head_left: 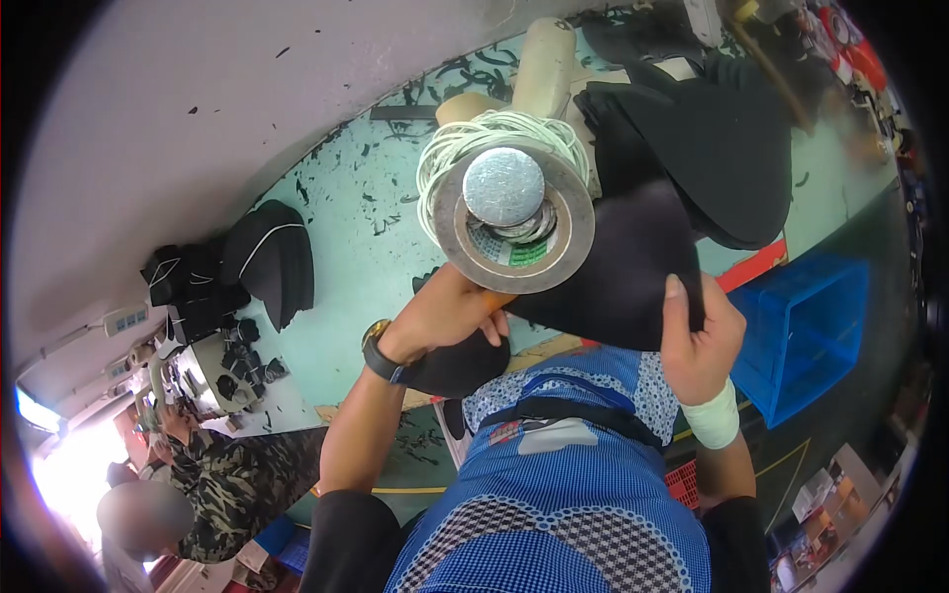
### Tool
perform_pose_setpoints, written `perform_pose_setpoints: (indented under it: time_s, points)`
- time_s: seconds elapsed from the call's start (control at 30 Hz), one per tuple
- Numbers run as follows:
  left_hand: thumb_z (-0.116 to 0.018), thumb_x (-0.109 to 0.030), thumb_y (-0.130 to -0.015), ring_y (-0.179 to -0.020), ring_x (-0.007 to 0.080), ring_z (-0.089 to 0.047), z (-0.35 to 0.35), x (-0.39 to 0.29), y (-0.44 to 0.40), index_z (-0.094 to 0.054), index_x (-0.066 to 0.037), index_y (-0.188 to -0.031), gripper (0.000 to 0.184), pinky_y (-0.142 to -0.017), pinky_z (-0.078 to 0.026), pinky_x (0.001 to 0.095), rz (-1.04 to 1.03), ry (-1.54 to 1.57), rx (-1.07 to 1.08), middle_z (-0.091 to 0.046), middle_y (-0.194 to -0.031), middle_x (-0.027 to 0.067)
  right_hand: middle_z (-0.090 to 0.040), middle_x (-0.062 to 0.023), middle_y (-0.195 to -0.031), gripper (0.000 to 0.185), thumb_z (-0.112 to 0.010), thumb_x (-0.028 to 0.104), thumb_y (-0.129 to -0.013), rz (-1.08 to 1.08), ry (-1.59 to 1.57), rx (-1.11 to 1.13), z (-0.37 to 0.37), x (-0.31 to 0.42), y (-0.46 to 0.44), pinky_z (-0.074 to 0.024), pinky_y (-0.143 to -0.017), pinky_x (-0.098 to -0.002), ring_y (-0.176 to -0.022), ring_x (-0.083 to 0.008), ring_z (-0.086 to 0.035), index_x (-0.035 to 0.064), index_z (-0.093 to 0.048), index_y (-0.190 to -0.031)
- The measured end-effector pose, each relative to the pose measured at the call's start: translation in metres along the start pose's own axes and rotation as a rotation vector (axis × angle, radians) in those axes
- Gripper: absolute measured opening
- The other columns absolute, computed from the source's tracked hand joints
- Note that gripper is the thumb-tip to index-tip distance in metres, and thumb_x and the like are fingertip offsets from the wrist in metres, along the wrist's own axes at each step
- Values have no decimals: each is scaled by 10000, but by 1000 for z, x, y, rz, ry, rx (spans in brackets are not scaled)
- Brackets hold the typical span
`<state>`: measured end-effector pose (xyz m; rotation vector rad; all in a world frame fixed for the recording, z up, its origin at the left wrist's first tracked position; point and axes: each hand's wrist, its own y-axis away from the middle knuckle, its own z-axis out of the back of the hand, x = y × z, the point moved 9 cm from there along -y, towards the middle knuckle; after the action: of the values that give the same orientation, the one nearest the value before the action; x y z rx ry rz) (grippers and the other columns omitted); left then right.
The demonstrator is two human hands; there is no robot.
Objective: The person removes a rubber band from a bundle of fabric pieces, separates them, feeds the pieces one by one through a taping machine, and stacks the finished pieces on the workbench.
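Note:
A large black sheet (623,267) lies across the middle of the table. Its right edge is pinched between the thumb and fingers of my right hand (700,336), which has a white wrap at the wrist. My left hand (450,316) is at the sheet's left end, just below a round metal ring (448,222) with a shiny disc (503,187) on top. The ring hides part of that hand, and an orange piece (492,300) shows by its fingers. Below my left hand lies another dark piece (460,368). Pale green cord (430,168) is coiled behind the ring.
Stacked black pieces (736,148) lie at the upper right, more black pieces (272,257) at the left. A blue crate (806,336) stands beyond the table's right edge. Dark scraps are scattered on the green tabletop (346,237). A person in camouflage (242,484) is at lower left.

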<state>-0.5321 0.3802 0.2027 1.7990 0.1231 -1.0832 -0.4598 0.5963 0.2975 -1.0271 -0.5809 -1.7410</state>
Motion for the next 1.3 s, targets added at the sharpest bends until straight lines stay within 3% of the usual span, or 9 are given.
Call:
perform_pose_setpoints:
  time_s: [0.17, 0.33, 0.43, 0.57, 0.7, 0.83, 0.97, 1.13, 1.3]
  points:
    - [-541, -28, -892, -526, 105, -606, 16, -5, -11, -593, 33, -906, 82, -435, -488, 239, 74, -337, -99, -611, -652, 46, -589, -204, -696, 99, -571, 16, -871, 3, 32, 92, -28, -3, -10, -450, -533, -335, -575, -313, -594, -48, -623, -927]
    - [-550, -25, -861, -498, 105, -596, 21, 7, -11, -590, 18, -823, 70, -410, -474, 240, 51, -298, -193, -614, -638, 40, -604, -180, -682, 117, -568, 24, -878, 78, 69, 108, -37, 1, -24, -437, -531, -293, -553, -233, -591, -46, -619, -956]
    - [-569, -216, -932, -461, 94, -557, 17, 14, -12, -593, -19, -868, 208, -400, -426, 219, 60, -267, -132, -582, -615, 39, -596, -191, -671, 114, -565, 16, -865, 101, 84, 138, -33, 2, -23, -434, -518, -302, -542, -264, -592, -48, -616, -944]
    - [-570, -43, -861, -490, 108, -588, 14, 11, -16, -591, 23, -868, 69, -405, -466, 239, 117, -295, -118, -616, -650, 51, -599, -208, -678, 151, -560, 16, -859, -1, 72, 222, -31, 2, -14, -445, -522, -310, -546, -299, -602, -48, -624, -981]
    - [-574, -44, -859, -502, 114, -598, 20, 1, -12, -585, 35, -891, 86, -410, -473, 242, 24, -244, -207, -625, -666, 69, -608, -248, -749, 257, -558, -5, -826, 10, -7, 193, -45, 9, -17, -491, -580, -389, -660, -398, -623, -49, -628, -1069]
    - [-582, -247, -937, -478, 126, -575, 8, 11, -11, -564, 11, -917, 259, -417, -458, 239, -14, -157, -244, -589, -649, 74, -643, -165, -723, 220, -561, 23, -869, 63, 43, 144, -31, 16, -19, -478, -581, -297, -601, -199, -622, -52, -627, -1065]
    - [-579, -233, -938, -482, 138, -585, 2, 13, -15, -559, 13, -924, 248, -422, -470, 243, 19, -149, -246, -591, -654, 84, -670, -131, -789, 223, -560, 26, -879, -116, -81, 177, -13, -8, 15, -485, -645, -273, -689, -129, -611, -59, -619, -1077]
    - [-574, -229, -941, -488, 141, -593, 15, 17, -13, -567, 14, -924, 243, -427, -480, 248, 9, -148, -171, -603, -658, 94, -659, -157, -768, 270, -538, 2, -882, -284, -176, 203, -24, -13, 57, -497, -610, -314, -661, -217, -664, -51, -603, -1139]
    - [-571, -177, -921, -494, 140, -605, 14, 12, -17, -588, 19, -862, 206, -425, -485, 249, 66, -150, -141, -617, -653, 87, -648, -169, -777, 314, -520, -20, -882, -35, -123, 141, -22, 15, 8, -497, -616, -307, -652, -205, -652, -50, -587, -1188]
